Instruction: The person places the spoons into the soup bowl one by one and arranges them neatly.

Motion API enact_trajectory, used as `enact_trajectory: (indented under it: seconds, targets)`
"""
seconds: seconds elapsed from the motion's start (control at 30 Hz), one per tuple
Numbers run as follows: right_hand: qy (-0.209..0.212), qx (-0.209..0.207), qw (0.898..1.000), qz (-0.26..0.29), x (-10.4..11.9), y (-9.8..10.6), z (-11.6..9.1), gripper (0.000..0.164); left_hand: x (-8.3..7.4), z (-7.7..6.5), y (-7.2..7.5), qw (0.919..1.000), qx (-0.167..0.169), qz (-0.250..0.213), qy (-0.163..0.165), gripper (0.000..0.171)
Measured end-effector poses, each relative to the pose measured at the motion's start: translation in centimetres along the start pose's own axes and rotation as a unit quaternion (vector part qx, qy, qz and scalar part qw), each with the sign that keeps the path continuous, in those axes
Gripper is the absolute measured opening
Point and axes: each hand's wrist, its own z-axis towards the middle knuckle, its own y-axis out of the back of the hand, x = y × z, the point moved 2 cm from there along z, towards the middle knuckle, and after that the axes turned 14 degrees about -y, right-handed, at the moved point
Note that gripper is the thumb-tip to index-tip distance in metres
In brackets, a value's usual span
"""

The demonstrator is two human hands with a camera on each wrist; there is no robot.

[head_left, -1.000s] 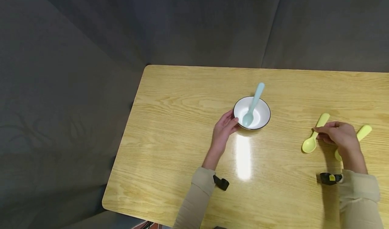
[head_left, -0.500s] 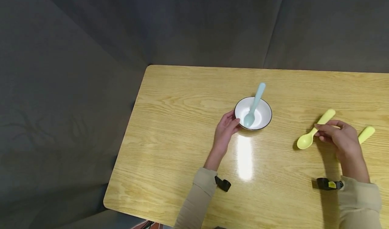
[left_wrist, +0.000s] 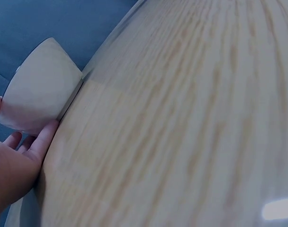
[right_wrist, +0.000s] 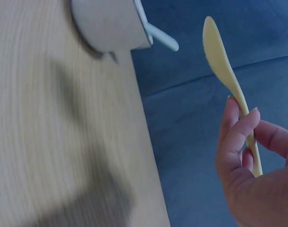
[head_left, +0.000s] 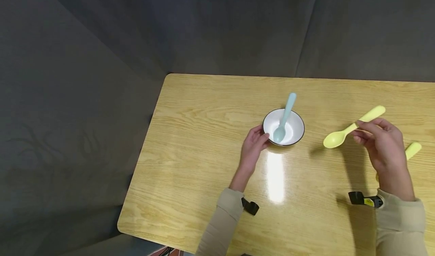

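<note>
In the head view, my left hand (head_left: 252,150) holds the left side of a white bowl (head_left: 295,129) with a dark rim, its thumb at the rim. The left wrist view shows fingers low against the outside of the bowl (left_wrist: 42,87). A light blue spoon (head_left: 287,109) leans in the bowl, handle over the far rim. To the right, above the table, my right hand (head_left: 387,148) pinches a yellow spoon (head_left: 334,139) by its handle, scoop end pointing left toward the bowl. Fingertips and thumb meet on the handle of that spoon (right_wrist: 220,59) in the right wrist view.
A second yellow spoon (head_left: 413,150) lies on the wooden table (head_left: 204,154) at the right, partly hidden behind the right hand and wrist. Dark grey cloth (head_left: 238,29) hangs behind the table's far edge and at its left side.
My right hand has raised the yellow spoon off the table and brought its scoop end up and leftward, toward the bowl. The left hand and bowl have stayed nearly in place.
</note>
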Motion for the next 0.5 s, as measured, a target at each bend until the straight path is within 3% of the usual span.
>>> enact_trajectory:
  seconds: [0.3,0.5]
  targets:
    - [0.013,0.026,0.998,0.053,-0.6,-1.4,0.5,0.013,-0.1,0.0,-0.2,0.9999,-0.015,-0.003,-0.007,0.041]
    - [0.013,0.043,0.998,0.052,-1.1,-2.2,0.8,0.014,-0.1,-0.2,-0.3,0.9999,-0.015,0.0,-0.004,0.041]
